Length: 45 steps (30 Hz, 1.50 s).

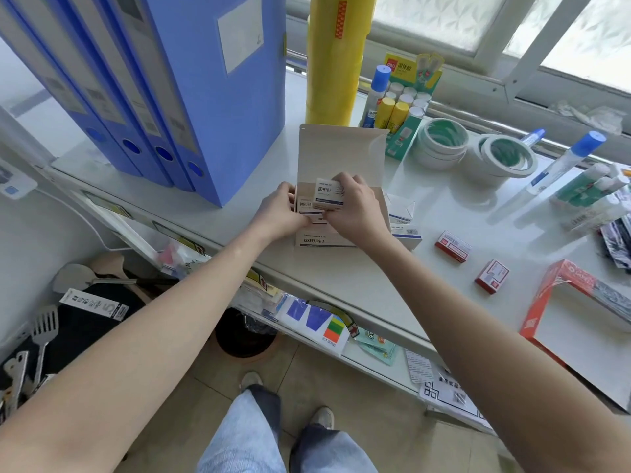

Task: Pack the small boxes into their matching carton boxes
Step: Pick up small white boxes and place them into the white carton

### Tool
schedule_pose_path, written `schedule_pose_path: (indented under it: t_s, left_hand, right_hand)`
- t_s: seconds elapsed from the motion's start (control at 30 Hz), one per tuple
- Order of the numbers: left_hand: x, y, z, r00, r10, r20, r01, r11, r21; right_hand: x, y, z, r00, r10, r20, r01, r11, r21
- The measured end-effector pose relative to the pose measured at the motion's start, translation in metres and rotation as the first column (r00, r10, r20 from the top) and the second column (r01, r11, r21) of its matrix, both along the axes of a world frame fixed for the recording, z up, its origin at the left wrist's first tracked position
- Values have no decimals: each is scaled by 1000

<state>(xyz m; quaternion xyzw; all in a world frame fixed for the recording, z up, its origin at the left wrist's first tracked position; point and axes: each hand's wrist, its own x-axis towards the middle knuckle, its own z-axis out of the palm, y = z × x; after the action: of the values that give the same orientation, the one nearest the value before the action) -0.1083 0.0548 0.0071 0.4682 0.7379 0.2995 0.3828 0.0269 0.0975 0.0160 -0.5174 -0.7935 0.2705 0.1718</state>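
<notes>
A white carton (pixel 324 241) with blue print stands open on the shelf, its lid (pixel 338 155) raised behind. My right hand (pixel 355 209) grips a small white paper-clip box (pixel 328 194) over the carton's opening. My left hand (pixel 283 213) holds the carton's left edge, fingers touching another small white box (pixel 305 203) inside it. More white boxes (pixel 404 218) lie just right of the carton. Two small red boxes (pixel 453 246) (pixel 492 276) lie farther right, near an open red carton (pixel 546 302) at the shelf's right end.
Blue file binders (pixel 191 97) stand left of the carton, with a yellow roll (pixel 333 59) behind it. Glue sticks (pixel 403 104), tape rolls (pixel 444 143) and pens (pixel 587 196) fill the back right. Below the shelf edge (pixel 341 295) hang packets; a bin (pixel 244 332) sits on the floor.
</notes>
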Motion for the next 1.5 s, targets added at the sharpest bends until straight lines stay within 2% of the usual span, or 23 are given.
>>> schedule_pose_path:
  t_s: [0.17,0.27,0.53,0.7,0.93,1.23,1.4,1.5]
  left_hand:
    - [3,1,-1,992,40,-121,-36,999,38]
    - [4,1,2,990,34,-139,-27,998,54]
    - [7,-1,3,982,54,-182,-46,998,51]
    - [8,-3,5,987,26,-159,-19,999,47]
    - [8,-3,8,989,21,-143,-17,999,27]
    - [9,-4,11,997,29,-77,-30,999,-10]
    - [11,-8,11,997,29,-66,-29,1000,-7]
    - [13,-9,11,998,23,-61,-21,999,28]
  right_hand:
    - [7,-1,7,997,-8,-74,-6,982,-191]
    - [9,0,10,991,-39,-126,8,972,-234]
    - [7,1,4,999,28,-42,-36,980,-195]
    - [0,1,10,996,58,75,-57,998,-6]
    - [-2,-3,6,991,8,133,-20,996,88]
    - [-2,-5,7,999,40,-5,-40,999,24]
    - [3,-2,7,996,-56,-70,48,992,-114]
    - [1,-2,8,992,-97,-83,85,987,-133]
